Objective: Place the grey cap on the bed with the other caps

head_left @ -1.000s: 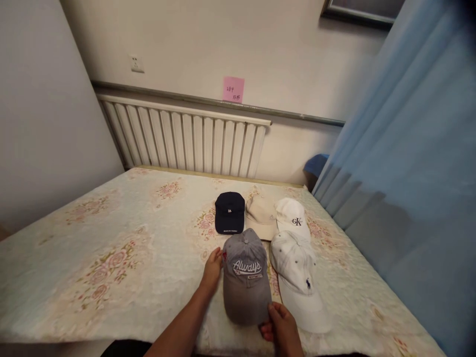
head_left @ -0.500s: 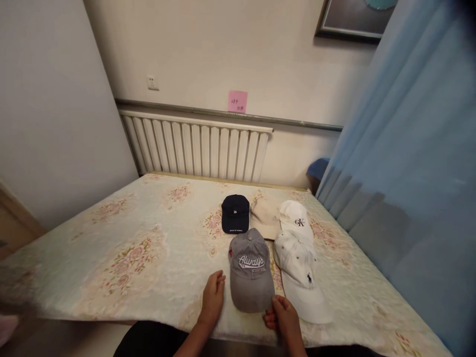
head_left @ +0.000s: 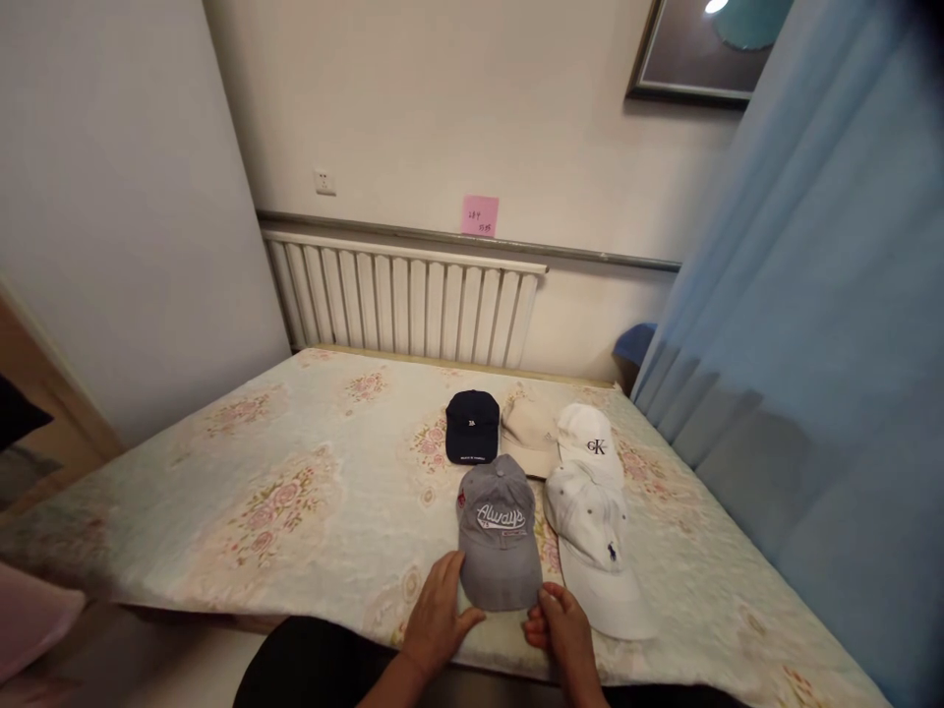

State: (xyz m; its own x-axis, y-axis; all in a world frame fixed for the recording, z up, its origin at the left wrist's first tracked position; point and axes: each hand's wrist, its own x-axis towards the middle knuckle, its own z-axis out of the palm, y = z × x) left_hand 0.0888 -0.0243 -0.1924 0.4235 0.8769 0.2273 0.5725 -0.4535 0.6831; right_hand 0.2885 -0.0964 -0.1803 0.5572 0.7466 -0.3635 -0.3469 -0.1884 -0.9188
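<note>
A grey baseball cap [head_left: 500, 570] with white "Always" lettering lies on the bed, brim toward me. My left hand [head_left: 437, 615] is at the brim's left edge, fingers stretched out and thumb apart. At the brim's right corner, my right hand [head_left: 561, 629] pinches the edge between thumb and forefinger, its other fingers curled. Right of it lies an off-white cap [head_left: 590, 521] with a small dark horse-rider emblem. Behind them, in a row, are a navy cap [head_left: 472, 433], a beige cap [head_left: 527, 433] and a white cap [head_left: 582, 428] with dark letters.
The bed has a pale floral cover [head_left: 354, 472]. A white radiator [head_left: 405, 300] stands along the wall behind it, below a pink note [head_left: 480, 215]. A blue curtain [head_left: 803, 324] hangs at the right. Pink cloth [head_left: 33, 619] shows at the lower left.
My left hand has moved right to the grey cap's brim and spread its thumb. My right hand stays at the brim's right corner. The view has shifted slightly.
</note>
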